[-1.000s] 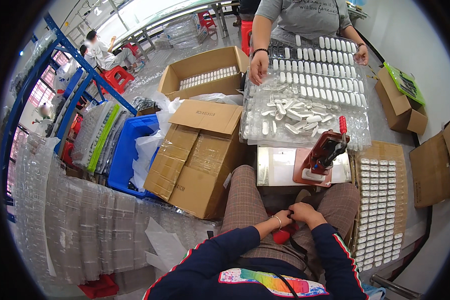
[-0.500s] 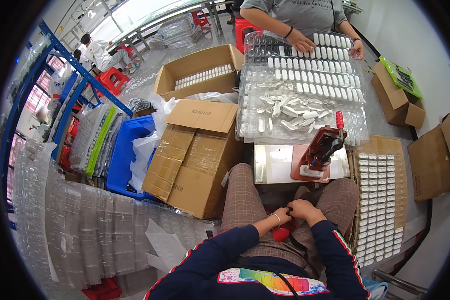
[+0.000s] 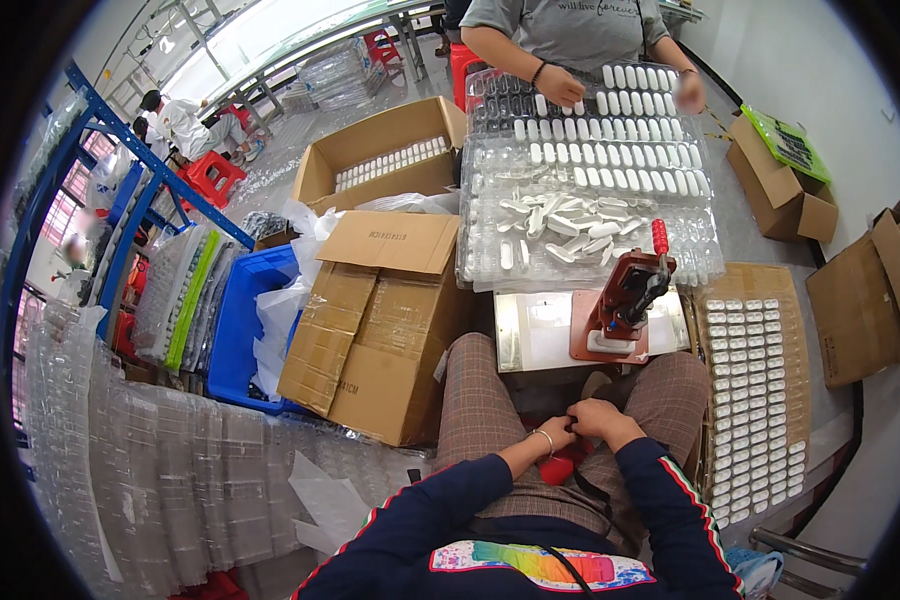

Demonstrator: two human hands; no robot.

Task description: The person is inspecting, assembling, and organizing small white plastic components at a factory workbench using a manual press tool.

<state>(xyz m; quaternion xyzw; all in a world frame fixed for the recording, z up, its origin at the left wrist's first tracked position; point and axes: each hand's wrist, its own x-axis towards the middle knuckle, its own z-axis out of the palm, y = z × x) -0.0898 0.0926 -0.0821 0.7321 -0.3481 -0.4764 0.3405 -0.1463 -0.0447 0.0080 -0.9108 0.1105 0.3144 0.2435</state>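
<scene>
My left hand [image 3: 554, 433] and my right hand [image 3: 600, 420] are close together over my lap, fingers curled. A small dark bit shows between them, too small to name. Below them a red thing [image 3: 560, 466] rests on my lap, partly covered by the left wrist. Just beyond my knees stands a red-brown hand press [image 3: 622, 300] with a red lever grip, apart from both hands. A white oval piece [image 3: 610, 342] sits at its base. The press stands on a white board [image 3: 535, 325].
Beyond the press, clear plastic trays [image 3: 480, 235] carry white oval pieces and a loose pile; a co-worker's hands [image 3: 562, 88] work there. Rows of white pieces [image 3: 755, 400] lie on cardboard at right. Left are a cardboard box [image 3: 390, 330], a blue bin [image 3: 232, 325] and stacked trays [image 3: 170, 450].
The whole view has shifted slightly. The co-worker's hand has moved left over the tray and a white piece now shows beside it. My hands stay together over my lap.
</scene>
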